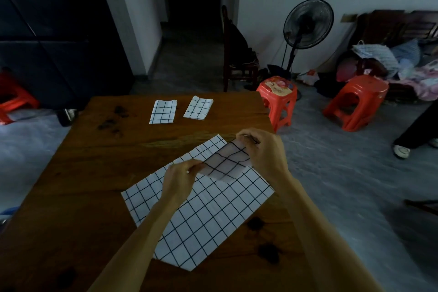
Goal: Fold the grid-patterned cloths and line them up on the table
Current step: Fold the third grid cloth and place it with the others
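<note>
A black fan stands by the white wall at 1 o'clock, with a dark wooden chair just left of it at 12 o'clock. Two red stools sit on the grey floor near the fan. At 2 o'clock lies a pile of clothes, and another red stool sits at 10 o'clock.

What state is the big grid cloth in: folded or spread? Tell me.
Mostly spread: the big grid cloth lies flat on the table, its far corner lifted.
</note>
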{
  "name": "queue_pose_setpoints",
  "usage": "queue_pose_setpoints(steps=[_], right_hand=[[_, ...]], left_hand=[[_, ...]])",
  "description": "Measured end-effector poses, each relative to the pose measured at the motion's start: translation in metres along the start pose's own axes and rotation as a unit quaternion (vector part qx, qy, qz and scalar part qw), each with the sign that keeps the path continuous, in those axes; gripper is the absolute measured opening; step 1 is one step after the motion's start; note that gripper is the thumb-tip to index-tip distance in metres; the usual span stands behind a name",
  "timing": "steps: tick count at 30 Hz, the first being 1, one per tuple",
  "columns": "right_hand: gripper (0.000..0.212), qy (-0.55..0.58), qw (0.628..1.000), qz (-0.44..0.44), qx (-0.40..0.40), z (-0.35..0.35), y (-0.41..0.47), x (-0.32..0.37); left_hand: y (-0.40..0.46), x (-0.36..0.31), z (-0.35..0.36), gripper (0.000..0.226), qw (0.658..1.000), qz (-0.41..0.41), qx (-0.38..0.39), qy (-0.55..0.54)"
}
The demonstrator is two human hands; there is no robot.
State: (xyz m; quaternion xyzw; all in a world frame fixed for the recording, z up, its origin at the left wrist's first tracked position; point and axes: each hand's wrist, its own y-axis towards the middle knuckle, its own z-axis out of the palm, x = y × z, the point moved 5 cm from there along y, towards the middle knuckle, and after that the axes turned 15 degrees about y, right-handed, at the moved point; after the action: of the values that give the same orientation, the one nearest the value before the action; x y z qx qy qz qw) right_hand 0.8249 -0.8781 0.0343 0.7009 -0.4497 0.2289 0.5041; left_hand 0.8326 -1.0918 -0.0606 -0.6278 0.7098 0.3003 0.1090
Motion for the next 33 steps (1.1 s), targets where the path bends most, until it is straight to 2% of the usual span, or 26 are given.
queue_pose_setpoints(steps=[4, 7, 9, 11, 15, 19, 22, 26, 28, 31, 33], right_hand=[[0.010, -0.025, 0.998, 0.005, -0.058, -0.015, 0.001, -0.002], [0.009, -0.071, 0.996, -0.016, -0.043, -0.024, 0.006, -0.003], [0.009, -0.081, 0.997, -0.013, 0.004, -0.015, 0.004, -0.007], [0.009, -0.070, 0.996, -0.007, 0.046, 0.002, -0.004, -0.010], [0.009, -0.040, 0.997, -0.004, 0.066, 0.020, -0.014, -0.008], [0.010, -0.042, 0.996, 0.007, 0.078, 0.020, -0.018, -0.008], [0.010, -0.032, 0.998, 0.021, 0.040, 0.010, -0.021, -0.015], [0.010, -0.024, 0.998, 0.047, -0.037, -0.011, -0.018, -0.016], [0.010, -0.037, 0.997, 0.032, -0.066, -0.026, -0.010, -0.013], [0.010, -0.071, 0.997, 0.011, -0.011, -0.028, -0.001, -0.012], [0.010, -0.080, 0.996, 0.017, 0.037, -0.011, -0.005, -0.015]], left_hand=[[-0.009, 0.034, 0.012, 0.017, 0.993, -0.082, 0.065, 0.061], [-0.012, 0.036, -0.001, 0.013, 0.992, -0.107, 0.005, 0.062], [-0.003, 0.014, -0.007, 0.027, 0.997, -0.075, -0.023, 0.022], [0.009, -0.017, -0.005, 0.038, 1.000, -0.009, -0.011, 0.000], [0.017, -0.060, 0.001, 0.024, 0.996, 0.092, 0.018, 0.013], [0.008, -0.042, 0.013, 0.029, 0.994, 0.094, 0.042, 0.038], [-0.002, -0.014, 0.020, 0.027, 0.994, 0.061, 0.079, 0.045], [-0.019, 0.032, 0.026, 0.019, 0.985, -0.025, 0.151, 0.085], [-0.032, 0.051, 0.028, 0.019, 0.977, -0.073, 0.178, 0.089], [-0.033, 0.048, 0.013, 0.013, 0.988, -0.105, 0.100, 0.053], [-0.020, 0.022, 0.008, 0.026, 0.996, -0.064, 0.058, 0.021]])
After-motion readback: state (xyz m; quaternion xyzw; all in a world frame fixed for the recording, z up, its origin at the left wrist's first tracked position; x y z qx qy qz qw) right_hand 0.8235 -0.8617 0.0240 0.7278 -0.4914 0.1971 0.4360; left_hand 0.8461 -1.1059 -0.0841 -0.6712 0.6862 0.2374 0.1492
